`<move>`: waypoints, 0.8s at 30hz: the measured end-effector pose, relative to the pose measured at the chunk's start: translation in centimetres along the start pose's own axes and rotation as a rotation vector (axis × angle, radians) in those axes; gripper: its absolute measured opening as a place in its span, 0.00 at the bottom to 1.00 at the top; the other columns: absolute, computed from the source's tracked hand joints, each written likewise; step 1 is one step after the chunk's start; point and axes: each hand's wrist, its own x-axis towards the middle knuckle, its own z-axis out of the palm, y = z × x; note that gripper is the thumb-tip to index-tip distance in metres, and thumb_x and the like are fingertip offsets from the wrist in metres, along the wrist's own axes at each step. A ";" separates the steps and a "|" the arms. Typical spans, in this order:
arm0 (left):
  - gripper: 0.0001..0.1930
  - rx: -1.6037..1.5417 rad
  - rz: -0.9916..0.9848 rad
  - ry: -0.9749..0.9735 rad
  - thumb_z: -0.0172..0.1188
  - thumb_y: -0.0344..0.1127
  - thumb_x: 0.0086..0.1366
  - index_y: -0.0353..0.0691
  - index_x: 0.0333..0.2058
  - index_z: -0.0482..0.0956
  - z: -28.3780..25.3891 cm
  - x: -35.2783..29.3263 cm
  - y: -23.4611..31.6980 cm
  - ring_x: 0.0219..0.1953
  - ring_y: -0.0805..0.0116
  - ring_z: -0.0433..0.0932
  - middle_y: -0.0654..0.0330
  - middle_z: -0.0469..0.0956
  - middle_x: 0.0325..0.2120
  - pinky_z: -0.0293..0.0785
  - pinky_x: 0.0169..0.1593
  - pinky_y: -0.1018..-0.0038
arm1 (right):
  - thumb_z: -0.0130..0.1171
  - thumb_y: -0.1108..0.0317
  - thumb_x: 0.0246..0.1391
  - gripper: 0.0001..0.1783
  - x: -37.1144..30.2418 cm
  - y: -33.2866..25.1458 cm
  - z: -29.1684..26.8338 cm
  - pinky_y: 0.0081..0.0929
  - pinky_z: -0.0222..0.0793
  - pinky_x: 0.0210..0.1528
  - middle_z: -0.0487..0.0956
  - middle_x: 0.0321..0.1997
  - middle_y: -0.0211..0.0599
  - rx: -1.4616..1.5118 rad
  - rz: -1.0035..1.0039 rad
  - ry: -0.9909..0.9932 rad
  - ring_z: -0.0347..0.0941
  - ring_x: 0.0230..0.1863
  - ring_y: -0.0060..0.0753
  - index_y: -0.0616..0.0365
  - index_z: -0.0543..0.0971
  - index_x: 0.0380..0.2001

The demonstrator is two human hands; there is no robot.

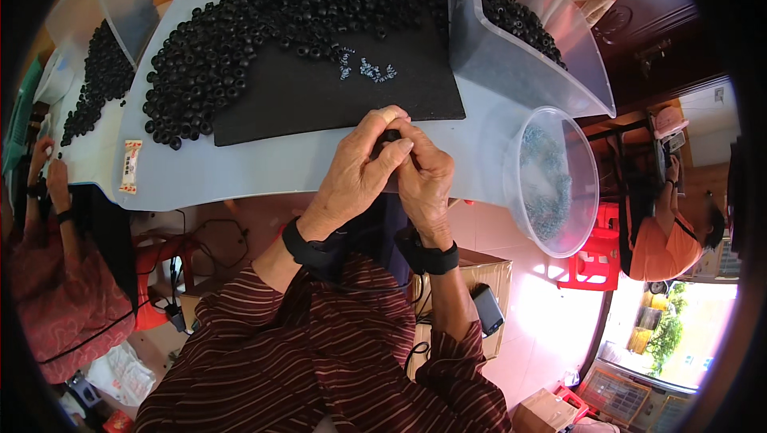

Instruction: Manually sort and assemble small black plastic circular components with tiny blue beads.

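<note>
"Pale blue, that table (264, 171), and what a load it carries!"

"Biggest by far is the heap of black rounded parts (200, 65), lapping over the far and left edges of the dark mat (319, 109). Out to the right, the clear round tub (586, 185)."

"And the hands?"

"Here, at the table's near edge! Left hand (357, 168) and right hand (425, 181) are pressed together at the fingertips, pinching what looks like a black piece (390, 137) between them. Most of it is hidden; I cannot tell which finger bears the load."

"How would you play it?"

"My call: steady it in one hand, let the other do whatever pressing or turning it needs, thumbs close in. I'd work further over the mat, too; a slip here could reach the floor (531, 305)."

"Smallest of all?"

"Those pale-blue bits (367, 70), lying on the mat just beyond the fingers. Nicely within reach!"
</note>
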 end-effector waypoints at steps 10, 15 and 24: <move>0.18 -0.163 -0.112 0.053 0.48 0.39 0.71 0.33 0.52 0.70 0.0 -0.1 0.5 0.41 0.75 0.71 0.60 0.74 0.40 0.68 0.48 0.78 | 0.55 0.81 0.53 0.13 0.0 0.0 0.5 0.18 0.68 0.38 0.78 0.36 0.32 0.086 0.015 0.094 0.71 0.34 0.20 0.63 0.79 0.43; 0.14 -0.270 -0.135 0.158 0.49 0.40 0.71 0.33 0.34 0.75 -0.8 0.1 0.0 0.28 0.82 0.66 0.68 0.71 0.25 0.63 0.32 0.81 | 0.60 0.83 0.47 0.18 -0.1 0.5 1.0 0.17 0.68 0.40 0.74 0.42 0.31 0.107 -0.082 0.108 0.70 0.34 0.22 0.62 0.79 0.44; 0.14 -0.275 -0.251 0.065 0.55 0.39 0.68 0.34 0.28 0.77 -1.6 0.5 0.0 0.26 0.85 0.64 0.71 0.71 0.21 0.61 0.31 0.83 | 0.61 0.82 0.45 0.20 -0.1 0.1 0.9 0.21 0.70 0.42 0.76 0.43 0.36 -0.057 -0.093 0.077 0.72 0.36 0.26 0.61 0.79 0.45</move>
